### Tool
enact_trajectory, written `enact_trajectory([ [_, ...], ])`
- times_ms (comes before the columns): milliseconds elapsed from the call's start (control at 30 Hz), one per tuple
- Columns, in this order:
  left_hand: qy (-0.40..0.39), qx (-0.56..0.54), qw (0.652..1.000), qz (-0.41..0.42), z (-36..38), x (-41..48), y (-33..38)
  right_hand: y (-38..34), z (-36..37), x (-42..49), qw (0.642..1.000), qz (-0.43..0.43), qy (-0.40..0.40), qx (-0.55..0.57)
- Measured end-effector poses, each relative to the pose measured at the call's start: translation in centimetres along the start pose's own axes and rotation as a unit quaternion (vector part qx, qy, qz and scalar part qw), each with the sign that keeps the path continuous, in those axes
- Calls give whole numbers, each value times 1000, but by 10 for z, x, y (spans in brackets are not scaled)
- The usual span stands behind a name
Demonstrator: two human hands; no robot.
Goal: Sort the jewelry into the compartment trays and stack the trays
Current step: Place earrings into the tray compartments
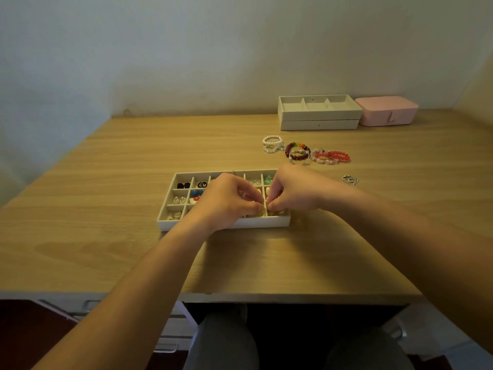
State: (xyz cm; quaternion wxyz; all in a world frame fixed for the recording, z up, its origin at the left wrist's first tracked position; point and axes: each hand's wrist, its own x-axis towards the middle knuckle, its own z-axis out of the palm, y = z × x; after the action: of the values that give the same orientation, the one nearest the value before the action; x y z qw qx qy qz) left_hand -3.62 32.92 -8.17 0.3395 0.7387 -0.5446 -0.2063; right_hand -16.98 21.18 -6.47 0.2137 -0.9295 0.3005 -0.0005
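A white compartment tray (170, 222) lies in front of me with earrings and small pieces in several cells. Both hands hover over its right front cells. My left hand (226, 201) and my right hand (293, 190) meet fingertip to fingertip and pinch a small dark piece (267, 208) between them. What that piece is I cannot make out. White pearl bracelets (272, 144), a dark red beaded bracelet (297, 153) and pink-red bracelets (332, 157) lie loose on the table beyond the tray. A silver chain piece (350, 179) lies to the right.
Two stacked white trays (318, 124) stand at the back right, the top one with three cells. A shut pink jewelry box (386, 110) sits beside them against the wall. The wooden table's front edge (293, 297) is near my knees.
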Motion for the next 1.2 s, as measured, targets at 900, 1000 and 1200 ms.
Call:
enact_trajectory([
  [900, 68, -268, 960, 50, 4, -5, 16, 3, -16, -32, 841, 34, 9, 539],
  [1000, 75, -282, 955, 52, 3, -6, 17, 6, -13, -33, 837, 38, 4, 547],
  [1200, 39, -350, 936, 9, 3, -5, 13, 9, -11, -34, 875, 22, 9, 484],
])
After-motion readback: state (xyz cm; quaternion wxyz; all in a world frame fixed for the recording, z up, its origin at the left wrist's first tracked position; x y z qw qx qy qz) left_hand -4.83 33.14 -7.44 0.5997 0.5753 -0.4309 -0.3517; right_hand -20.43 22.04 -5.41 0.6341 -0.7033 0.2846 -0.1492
